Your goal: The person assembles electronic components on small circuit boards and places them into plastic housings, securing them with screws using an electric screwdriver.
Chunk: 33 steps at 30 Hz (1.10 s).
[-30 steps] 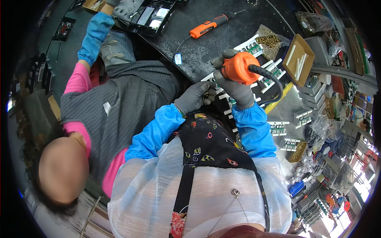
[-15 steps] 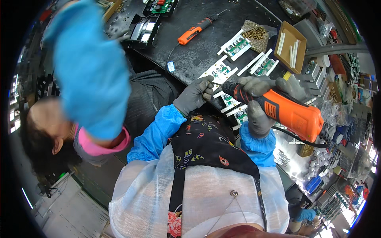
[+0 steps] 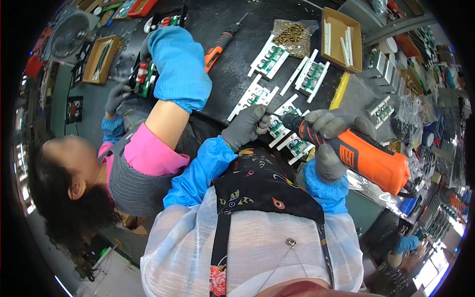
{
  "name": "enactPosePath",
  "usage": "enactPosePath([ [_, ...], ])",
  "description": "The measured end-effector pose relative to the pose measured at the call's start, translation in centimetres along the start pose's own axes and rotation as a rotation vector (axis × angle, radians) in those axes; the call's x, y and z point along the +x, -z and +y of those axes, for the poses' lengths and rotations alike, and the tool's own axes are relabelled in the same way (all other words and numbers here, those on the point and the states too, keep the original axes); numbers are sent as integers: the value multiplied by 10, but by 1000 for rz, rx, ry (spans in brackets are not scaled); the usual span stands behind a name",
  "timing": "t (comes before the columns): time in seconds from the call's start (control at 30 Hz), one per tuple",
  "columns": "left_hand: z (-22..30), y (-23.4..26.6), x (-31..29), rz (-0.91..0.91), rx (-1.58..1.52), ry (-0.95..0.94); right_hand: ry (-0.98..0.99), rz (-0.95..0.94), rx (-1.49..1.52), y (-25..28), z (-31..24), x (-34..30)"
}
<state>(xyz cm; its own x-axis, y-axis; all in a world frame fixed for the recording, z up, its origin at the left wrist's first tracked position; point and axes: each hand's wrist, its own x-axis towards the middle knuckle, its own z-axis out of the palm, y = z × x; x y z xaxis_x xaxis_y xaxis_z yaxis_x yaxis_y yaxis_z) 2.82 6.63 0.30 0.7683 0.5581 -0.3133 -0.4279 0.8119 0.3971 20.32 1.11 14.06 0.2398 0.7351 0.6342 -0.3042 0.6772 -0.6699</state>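
My right hand [image 3: 330, 126], in a grey glove, is wrapped round an orange and black electric screwdriver [image 3: 373, 161], held level with its bit pointing left. My left hand [image 3: 246, 126], also gloved, has its fingers pinched together close to the bit's tip; whatever they hold is too small or hidden to tell. Below and around the tip lie green circuit boards with white strips, among them a near board [image 3: 300, 147] and a board left of the tip [image 3: 253, 96]. Farther back are a far board [image 3: 268, 58] and another board [image 3: 311, 78].
A bag of brass screws [image 3: 292, 37] and a cardboard tray [image 3: 357, 62] with white strips stand farther back. A second electric screwdriver [image 3: 213, 54] lies on the black table. At left, a co-worker's blue sleeve [image 3: 179, 69] reaches over the table. A yellow strip [image 3: 339, 90] lies right.
The co-worker's blurred, raised arm has come down over the table. My view has shifted, showing more of the left side. Both my hands keep nearly the same pose round the screwdriver's tip.
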Motion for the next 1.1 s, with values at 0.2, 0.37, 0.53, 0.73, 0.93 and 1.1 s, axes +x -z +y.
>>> enactPosePath([
  [0.2, 17, -16, 26, 103, 401, 18, -44, 111, -298, 16, -1, 15],
  [0.37, 62, 17, 53, 767, 1168, -292, 19, 173, -296, 25, 14, 67],
  [0.53, 92, 24, 66, 825, 1581, 1, -43, 162, -213, 35, 47, 99],
  [0.73, 82, 44, 76, 693, 1374, 38, -96, 62, -225, 37, 89, 139],
  [0.93, 78, 80, 69, 523, 1254, -175, -298, 1, -283, 35, 127, 159],
  [1.1, 87, 80, 83, 378, 971, -126, -285, 43, -245, 41, 151, 160],
])
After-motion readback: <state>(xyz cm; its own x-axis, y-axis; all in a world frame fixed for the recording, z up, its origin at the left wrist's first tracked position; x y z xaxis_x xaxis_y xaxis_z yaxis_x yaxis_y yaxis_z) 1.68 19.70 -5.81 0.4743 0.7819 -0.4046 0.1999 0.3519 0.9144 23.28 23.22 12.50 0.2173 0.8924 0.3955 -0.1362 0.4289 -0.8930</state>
